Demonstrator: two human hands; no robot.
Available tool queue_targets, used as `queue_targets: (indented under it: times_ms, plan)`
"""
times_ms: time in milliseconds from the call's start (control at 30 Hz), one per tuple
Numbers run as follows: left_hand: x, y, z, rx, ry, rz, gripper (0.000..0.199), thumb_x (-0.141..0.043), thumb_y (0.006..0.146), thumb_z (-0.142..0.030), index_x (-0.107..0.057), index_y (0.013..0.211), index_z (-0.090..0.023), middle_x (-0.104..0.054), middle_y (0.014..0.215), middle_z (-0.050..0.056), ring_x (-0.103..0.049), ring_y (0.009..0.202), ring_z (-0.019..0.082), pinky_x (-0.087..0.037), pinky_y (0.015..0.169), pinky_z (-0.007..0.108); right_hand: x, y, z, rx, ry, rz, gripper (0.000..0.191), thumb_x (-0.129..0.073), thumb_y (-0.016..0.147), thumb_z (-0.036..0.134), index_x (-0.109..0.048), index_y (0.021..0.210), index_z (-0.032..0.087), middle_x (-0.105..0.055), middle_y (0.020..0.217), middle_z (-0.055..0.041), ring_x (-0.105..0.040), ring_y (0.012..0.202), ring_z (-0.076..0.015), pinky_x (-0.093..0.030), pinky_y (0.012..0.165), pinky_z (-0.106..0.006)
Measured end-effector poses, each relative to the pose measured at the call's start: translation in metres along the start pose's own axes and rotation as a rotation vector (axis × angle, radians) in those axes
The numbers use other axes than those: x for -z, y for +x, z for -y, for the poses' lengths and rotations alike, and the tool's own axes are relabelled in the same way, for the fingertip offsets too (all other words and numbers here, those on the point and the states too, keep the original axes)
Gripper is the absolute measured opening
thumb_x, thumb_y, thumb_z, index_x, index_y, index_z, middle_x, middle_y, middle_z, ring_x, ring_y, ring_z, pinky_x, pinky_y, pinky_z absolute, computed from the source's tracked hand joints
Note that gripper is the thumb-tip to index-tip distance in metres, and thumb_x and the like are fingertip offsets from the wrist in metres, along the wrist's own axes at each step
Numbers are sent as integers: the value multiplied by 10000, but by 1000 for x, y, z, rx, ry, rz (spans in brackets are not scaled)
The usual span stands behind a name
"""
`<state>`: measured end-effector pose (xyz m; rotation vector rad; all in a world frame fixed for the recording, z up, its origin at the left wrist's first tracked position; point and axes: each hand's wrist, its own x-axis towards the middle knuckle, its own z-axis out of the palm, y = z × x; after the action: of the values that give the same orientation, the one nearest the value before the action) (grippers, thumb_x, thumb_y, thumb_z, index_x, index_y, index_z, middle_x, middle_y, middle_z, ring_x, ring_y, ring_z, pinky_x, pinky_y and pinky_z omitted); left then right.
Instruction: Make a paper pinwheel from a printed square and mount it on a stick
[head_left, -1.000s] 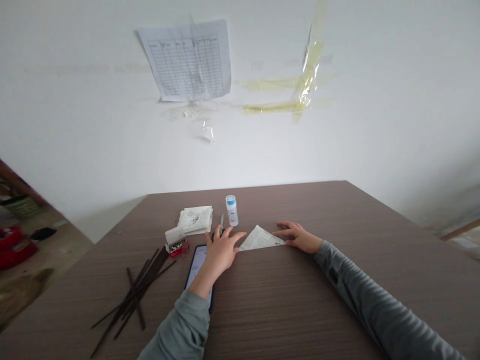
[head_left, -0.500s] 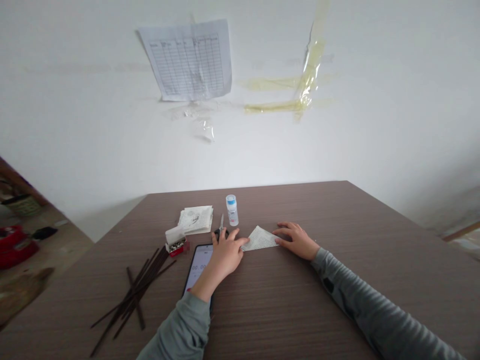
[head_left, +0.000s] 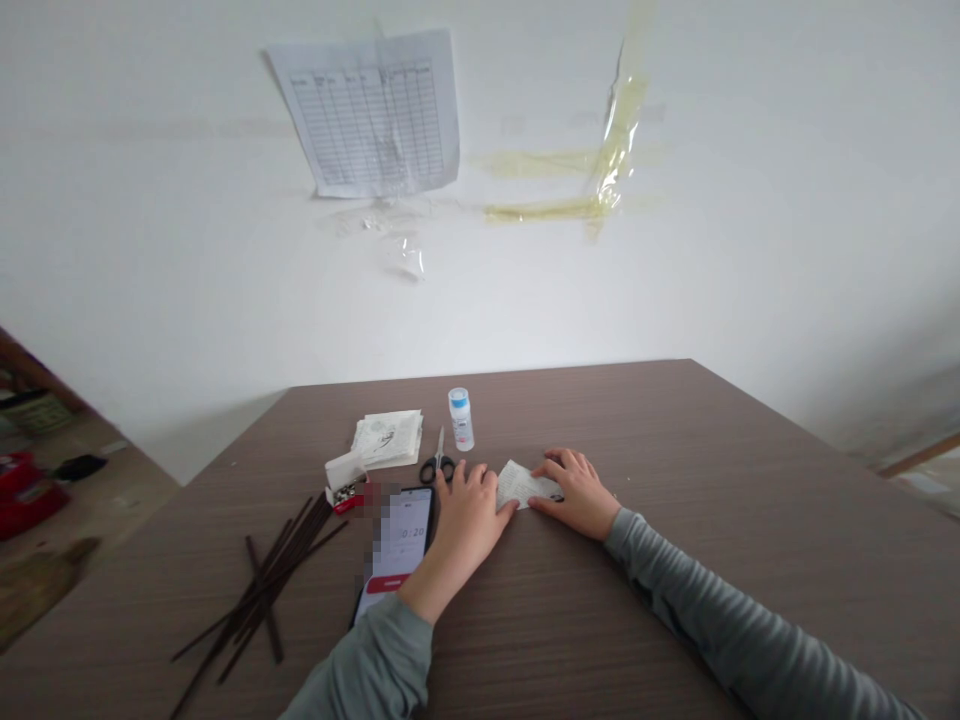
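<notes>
The left hand (head_left: 469, 525) lies open and relaxed on the table at lower center, its fingers spread and grasping nothing, with the fingertips just beside a small folded paper (head_left: 519, 484). The right hand (head_left: 576, 495) rests with slightly curved fingers on the paper's right end, pressing it to the table without clenching. The paper lies flat between the hands, near the table's middle.

Just beyond the left hand are black-handled scissors (head_left: 436, 467), and a phone (head_left: 394, 550) lies beside the left wrist, showing a timer that ends in 20, with part of the screen pixelated. Farther back stand a small bottle (head_left: 461, 420) with a blue band and a stack of papers (head_left: 386, 440). A small box (head_left: 345, 480) sits at the stack's near corner, and dark sticks (head_left: 262, 590) lie in a loose pile at lower left.

The brown table (head_left: 675, 560) runs well past the right hand to its right edge, and its far edge meets a white wall (head_left: 187, 280) bearing a taped-up grid sheet (head_left: 367, 110). Red objects (head_left: 22, 495) sit on the floor at far left.
</notes>
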<state>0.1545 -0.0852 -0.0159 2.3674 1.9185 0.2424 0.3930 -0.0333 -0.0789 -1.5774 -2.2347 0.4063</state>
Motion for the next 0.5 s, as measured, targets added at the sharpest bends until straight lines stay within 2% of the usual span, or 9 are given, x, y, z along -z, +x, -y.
queue_targets:
  times_ms: [167, 300, 500]
  plan:
    - [-3, 1, -6, 23, 20, 15, 429, -847, 1191, -412, -891, 1595, -272, -850, 1756, 210, -629, 1810, 570, -411, 1547, 876, -2, -2, 6, -19, -9, 18, 507, -996, 1089, 584, -907, 1512, 320, -765, 1775, -195, -642, 1754, -547, -497, 1511, -786]
    - [-4, 1, -9, 35, 45, 10, 440, -850, 1193, -444, -881, 1597, -270, -834, 1774, 215, -615, 1822, 561, -420, 1545, 866, -2, -2, 6, -31, -1, 29, 520, -1006, 1080, 597, -900, 1514, 329, -757, 1777, -206, -623, 1771, -564, -459, 1540, -766]
    - [-4, 2, -11, 60, 45, -2, 421, -878, 1163, -461, -899, 1547, -290, -881, 1679, 208, -646, 1778, 557, -466, 1502, 870, -4, 2, 5, -64, -14, 32, 584, -1000, 1057, 645, -881, 1547, 351, -745, 1761, -155, -630, 1752, -504, -462, 1519, -752]
